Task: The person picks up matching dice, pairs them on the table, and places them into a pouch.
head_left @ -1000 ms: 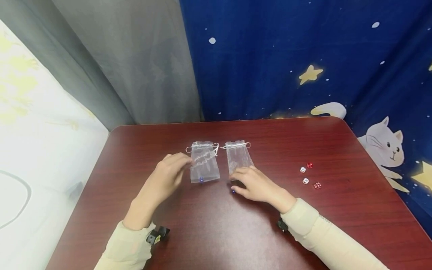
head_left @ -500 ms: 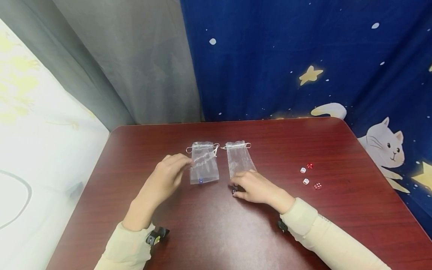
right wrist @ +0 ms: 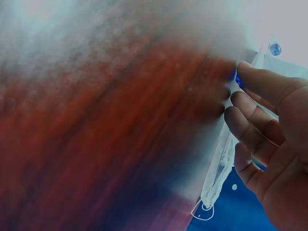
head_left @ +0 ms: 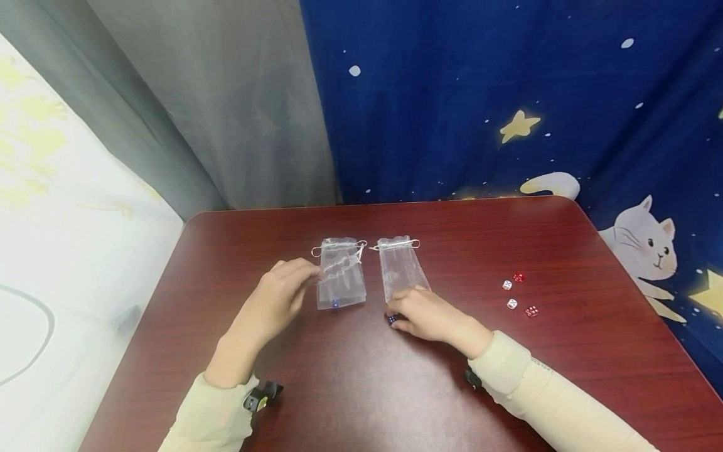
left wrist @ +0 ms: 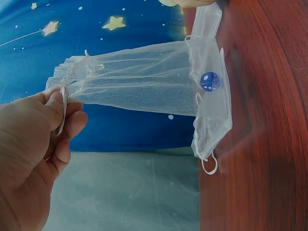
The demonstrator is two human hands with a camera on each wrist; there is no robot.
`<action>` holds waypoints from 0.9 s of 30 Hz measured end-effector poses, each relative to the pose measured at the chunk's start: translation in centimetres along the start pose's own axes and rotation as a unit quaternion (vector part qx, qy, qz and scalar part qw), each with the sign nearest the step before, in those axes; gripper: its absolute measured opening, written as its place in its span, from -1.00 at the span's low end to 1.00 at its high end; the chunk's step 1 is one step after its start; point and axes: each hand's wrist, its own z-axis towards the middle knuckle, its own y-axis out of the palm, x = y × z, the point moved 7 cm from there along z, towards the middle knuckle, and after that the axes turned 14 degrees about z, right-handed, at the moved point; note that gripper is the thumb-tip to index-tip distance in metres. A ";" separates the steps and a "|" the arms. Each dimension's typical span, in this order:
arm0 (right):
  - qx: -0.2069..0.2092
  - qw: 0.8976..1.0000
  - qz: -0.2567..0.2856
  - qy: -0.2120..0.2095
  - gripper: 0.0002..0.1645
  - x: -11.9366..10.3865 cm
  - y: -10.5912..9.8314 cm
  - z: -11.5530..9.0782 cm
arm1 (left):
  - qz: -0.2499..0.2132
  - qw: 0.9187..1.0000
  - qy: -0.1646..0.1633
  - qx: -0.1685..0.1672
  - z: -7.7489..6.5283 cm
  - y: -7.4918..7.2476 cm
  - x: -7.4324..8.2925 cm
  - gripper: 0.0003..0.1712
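My left hand point(head_left: 282, 292) pinches the gathered drawstring end of a sheer white organza bag point(left wrist: 139, 79), holding it raised. A blue die point(left wrist: 210, 82) shows at that bag's lower end; whether it lies inside is hard to tell. Also at the lower end, white mesh with a cord loop point(left wrist: 210, 166) lies on the table. In the head view, a second organza drawstring bag point(head_left: 401, 270) lies flat to the right, its near end behind my right hand point(head_left: 426, 314). Another blue die point(head_left: 392, 319) sits between that hand's thumb and fingertips, at the table surface.
Farther right on the dark red wooden table point(head_left: 350, 383) lie two clear-white dice point(head_left: 511, 304) and two red dice point(head_left: 531, 311), spread apart. A grey curtain point(head_left: 254, 113) and a blue starry curtain point(head_left: 440, 94) hang behind the table's far edge.
My right thumb and fingertips have closed in on the blue die, which has shifted and turned slightly. The left hand stays nearly still with its bag.
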 end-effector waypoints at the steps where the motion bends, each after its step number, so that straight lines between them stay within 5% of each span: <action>1: -0.001 1.000 0.000 0.000 -0.81 0.0 0.0 0.0 | 0.000 1.000 0.001 0.001 0.0 0.0 0.0 -0.73; 27: 0.096 0.995 0.009 -0.028 -0.84 -1.0 -6.4 1.2 | -0.007 1.000 0.010 0.006 0.1 -0.1 0.5 -0.72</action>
